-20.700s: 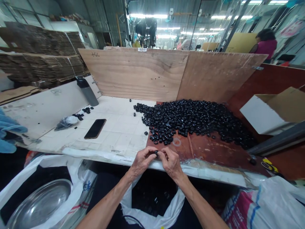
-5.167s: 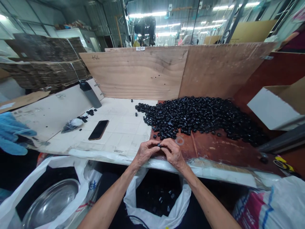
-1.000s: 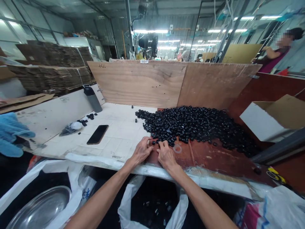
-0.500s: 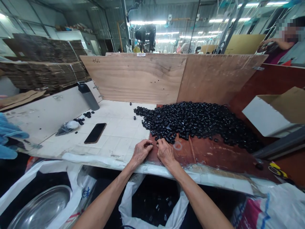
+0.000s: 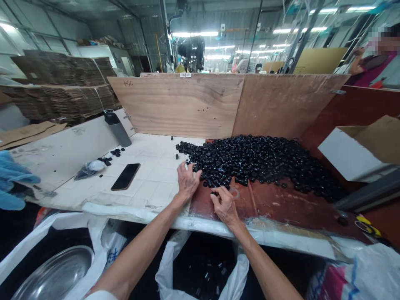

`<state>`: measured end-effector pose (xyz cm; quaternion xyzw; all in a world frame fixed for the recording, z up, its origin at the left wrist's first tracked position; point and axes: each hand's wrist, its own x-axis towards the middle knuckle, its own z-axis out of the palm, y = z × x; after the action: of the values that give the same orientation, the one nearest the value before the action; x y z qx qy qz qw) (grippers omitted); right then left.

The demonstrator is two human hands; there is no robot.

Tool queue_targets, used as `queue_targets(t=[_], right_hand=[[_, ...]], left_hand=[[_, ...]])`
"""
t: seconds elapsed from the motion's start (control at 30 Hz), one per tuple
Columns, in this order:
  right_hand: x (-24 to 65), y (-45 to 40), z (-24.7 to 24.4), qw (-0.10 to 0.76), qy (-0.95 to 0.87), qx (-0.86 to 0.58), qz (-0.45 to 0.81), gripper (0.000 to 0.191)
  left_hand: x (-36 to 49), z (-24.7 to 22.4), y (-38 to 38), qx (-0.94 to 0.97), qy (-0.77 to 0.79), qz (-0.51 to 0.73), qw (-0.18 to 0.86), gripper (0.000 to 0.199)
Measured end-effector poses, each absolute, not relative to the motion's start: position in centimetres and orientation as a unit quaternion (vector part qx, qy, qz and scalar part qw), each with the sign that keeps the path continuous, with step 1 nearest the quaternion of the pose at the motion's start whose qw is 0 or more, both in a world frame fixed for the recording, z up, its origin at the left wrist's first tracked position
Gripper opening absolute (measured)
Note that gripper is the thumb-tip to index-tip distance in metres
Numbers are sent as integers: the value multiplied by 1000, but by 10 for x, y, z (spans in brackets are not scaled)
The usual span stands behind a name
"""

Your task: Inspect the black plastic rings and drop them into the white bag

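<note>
A heap of small black plastic pieces (image 5: 250,160), shiny and cap-like, lies against the wooden back panel. At its near left edge is my left hand (image 5: 188,181), fingers spread and thumb apart, close to the nearest pieces. My right hand (image 5: 225,206) is lower, over the reddish-brown board (image 5: 268,204). Its thumb and index finger pinch what looks like one small dark piece (image 5: 214,193), mostly hidden by the fingertips. Below the table edge, an open white sack (image 5: 165,266) holds more black pieces.
A phone (image 5: 126,176), a dark bottle (image 5: 118,129) and a small plastic bag (image 5: 89,169) are on the left. To the right stand a white box (image 5: 350,152) and yellow-handled scissors (image 5: 368,227). A metal basin (image 5: 56,271) sits lower left. Another person (image 5: 371,66) is at far right.
My hands have moved apart. The left went forward to the heap's edge and its fingers opened; the right shifted slightly right and back, still pinching. The view tilted a little.
</note>
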<state>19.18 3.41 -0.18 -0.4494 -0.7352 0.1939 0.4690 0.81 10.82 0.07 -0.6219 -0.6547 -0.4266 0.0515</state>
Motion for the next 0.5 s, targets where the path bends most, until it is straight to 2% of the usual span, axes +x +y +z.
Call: queue_targets(t=[0.07,0.2,0.3,0.5], right_hand=[[190,34,-1,460,-744,-445,191,15],[189,35,-3,445,-748,-454,194,15],[190,36,-5,437,-748,-459,198,16],[190,40,-5,443,-738,-472,190,16]], left_hand=[[-11,4,136,-608,-684,-399,63,47],[-44,1,176,-641,-693,-329,-22,61],[-45,-9,187,-688,-648,-323,-57,55],[-11,-26,167,-720,-608,-329,-60,42]])
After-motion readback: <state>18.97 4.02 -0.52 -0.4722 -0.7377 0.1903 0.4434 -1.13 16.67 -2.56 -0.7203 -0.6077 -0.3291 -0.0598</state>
